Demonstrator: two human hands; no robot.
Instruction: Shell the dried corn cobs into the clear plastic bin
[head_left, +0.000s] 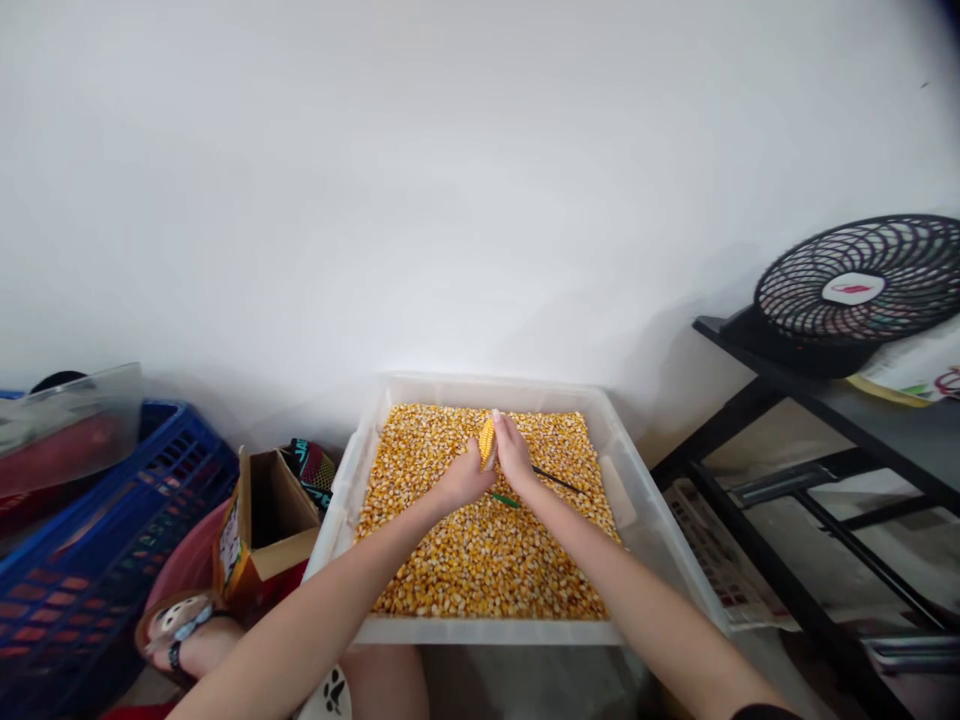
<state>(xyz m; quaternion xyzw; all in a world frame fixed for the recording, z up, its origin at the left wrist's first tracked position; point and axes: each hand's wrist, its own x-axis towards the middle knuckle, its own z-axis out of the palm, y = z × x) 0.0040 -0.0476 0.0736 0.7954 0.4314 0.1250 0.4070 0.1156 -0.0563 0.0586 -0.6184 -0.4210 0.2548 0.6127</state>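
Yellow corn cob (487,441) sat gripped between our left hand (463,478) and right hand (514,452), both closed around it, above the kernel-filled clear plastic tub (352,470).

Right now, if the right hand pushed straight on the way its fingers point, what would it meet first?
The right hand points away; past the corn cob it grips, probably loose kernels, then the bin's far wall. Depth unclear.

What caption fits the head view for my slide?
Both hands, left hand and right hand, grip a corn cob over a clear plastic bin of loose kernels.
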